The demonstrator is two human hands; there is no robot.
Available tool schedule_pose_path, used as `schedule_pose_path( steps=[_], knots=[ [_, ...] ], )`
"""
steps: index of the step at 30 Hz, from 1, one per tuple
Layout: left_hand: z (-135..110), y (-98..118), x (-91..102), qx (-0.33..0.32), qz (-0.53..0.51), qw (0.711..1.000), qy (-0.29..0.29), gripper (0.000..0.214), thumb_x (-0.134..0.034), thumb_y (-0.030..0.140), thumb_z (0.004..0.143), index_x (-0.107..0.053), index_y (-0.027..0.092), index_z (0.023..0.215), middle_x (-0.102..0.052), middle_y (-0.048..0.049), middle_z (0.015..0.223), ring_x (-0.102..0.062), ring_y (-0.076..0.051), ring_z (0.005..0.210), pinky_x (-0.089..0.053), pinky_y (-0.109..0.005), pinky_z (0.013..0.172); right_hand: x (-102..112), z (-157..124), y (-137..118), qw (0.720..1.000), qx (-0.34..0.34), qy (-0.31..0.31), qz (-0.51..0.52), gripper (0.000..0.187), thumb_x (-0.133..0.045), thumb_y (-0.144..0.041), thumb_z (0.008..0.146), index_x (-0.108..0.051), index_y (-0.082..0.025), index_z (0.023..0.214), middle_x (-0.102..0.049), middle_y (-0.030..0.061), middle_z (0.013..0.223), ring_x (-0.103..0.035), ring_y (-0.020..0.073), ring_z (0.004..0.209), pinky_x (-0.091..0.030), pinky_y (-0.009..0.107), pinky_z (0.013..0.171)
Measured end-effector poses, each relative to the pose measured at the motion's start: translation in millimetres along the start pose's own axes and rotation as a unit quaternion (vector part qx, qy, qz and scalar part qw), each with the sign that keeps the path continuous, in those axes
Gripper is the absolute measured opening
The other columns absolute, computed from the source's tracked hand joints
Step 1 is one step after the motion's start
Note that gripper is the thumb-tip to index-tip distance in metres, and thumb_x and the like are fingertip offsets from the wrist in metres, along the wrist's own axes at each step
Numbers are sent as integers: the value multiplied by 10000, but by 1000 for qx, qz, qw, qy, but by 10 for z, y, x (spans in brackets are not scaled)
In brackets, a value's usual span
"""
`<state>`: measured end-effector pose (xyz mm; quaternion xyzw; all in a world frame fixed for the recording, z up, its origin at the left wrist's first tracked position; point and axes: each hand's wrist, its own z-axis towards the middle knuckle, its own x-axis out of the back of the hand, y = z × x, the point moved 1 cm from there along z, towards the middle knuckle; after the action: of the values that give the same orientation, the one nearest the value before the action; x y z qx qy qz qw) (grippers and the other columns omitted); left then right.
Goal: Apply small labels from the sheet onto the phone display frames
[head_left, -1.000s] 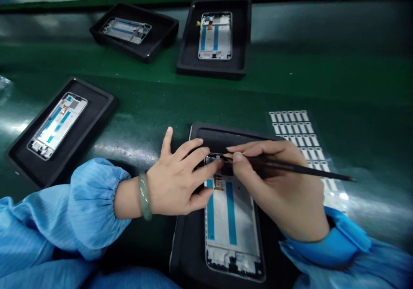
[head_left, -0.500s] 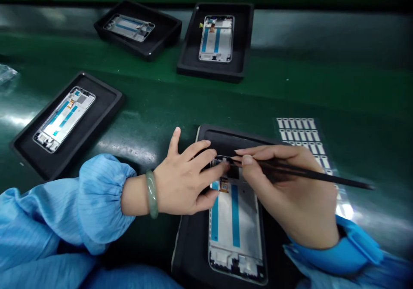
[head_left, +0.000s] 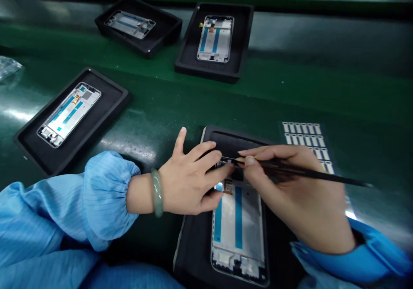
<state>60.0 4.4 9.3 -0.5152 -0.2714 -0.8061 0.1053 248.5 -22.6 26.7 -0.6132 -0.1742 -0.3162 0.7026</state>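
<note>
A phone frame (head_left: 248, 224) with blue strips and an orange flex cable (head_left: 228, 187) lies in a black tray (head_left: 190, 241) in front of me. My left hand (head_left: 193, 177) rests on its upper left part, fingers spread, the index fingertip touching near the top edge. In my right hand (head_left: 290, 186) is a pair of dark tweezers (head_left: 309, 171), pinched between thumb and fingers. Their tips reach the top of the phone frame, close to my left index fingertip. Whether the tips hold anything is hidden by my fingers.
A sheet of small white stickers (head_left: 303, 139) lies right of the tray. Farther off are three more black trays, at left (head_left: 112, 93), back left (head_left: 167, 24) and back centre (head_left: 243, 35), each with a phone frame. Clear plastic (head_left: 8, 69) sits at the far left.
The whole view has shifted slightly, so most near things appear a little farther right. Both hands keep nearly the same pose at the top of the phone frame.
</note>
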Motion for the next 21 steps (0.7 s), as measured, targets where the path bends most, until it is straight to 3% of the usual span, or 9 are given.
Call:
schedule_pose_path(
  steps=[5, 9, 15, 21],
  knots=[
    [-4, -8, -8, -6, 0, 1000, 8, 426, -423, 379, 934, -584, 150, 1256, -620, -142, 1215, -473, -313, 1275, -54, -734, 1113, 67, 163, -84, 993, 60, -62, -84, 144, -617, -382, 817, -592, -255, 880, -714, 16, 816, -692, 177, 665, -536, 301, 542],
    [-7, -11, -15, -6, 0, 1000, 15, 431, -420, 383, 936, -578, 147, 1261, -621, -145, 1216, -475, -314, 1273, -78, -741, 1105, 79, 234, -114, 984, 121, -95, -87, 106, -570, -371, 830, -578, -267, 848, -690, 6, 757, -683, 185, 639, -540, 311, 531],
    [-4, -5, -8, -4, 3, 1000, -3, 429, -415, 379, 941, -565, 160, 1278, -611, -132, 1236, -461, -311, 1288, -53, -733, 1117, 34, 73, 72, 994, -48, -18, 95, 154, -647, -395, 831, -540, -294, 879, -713, 6, 906, -714, 218, 784, -598, 403, 683],
    [-8, -3, -3, -2, 4, 1000, -2, 432, -414, 379, 938, -564, 166, 1283, -610, -135, 1236, -462, -310, 1291, -58, -727, 1119, -34, 18, 76, 988, -32, -10, 152, 156, -675, -309, 823, -527, -275, 856, -717, 9, 892, -712, 194, 845, -607, 355, 710]
  ],
)
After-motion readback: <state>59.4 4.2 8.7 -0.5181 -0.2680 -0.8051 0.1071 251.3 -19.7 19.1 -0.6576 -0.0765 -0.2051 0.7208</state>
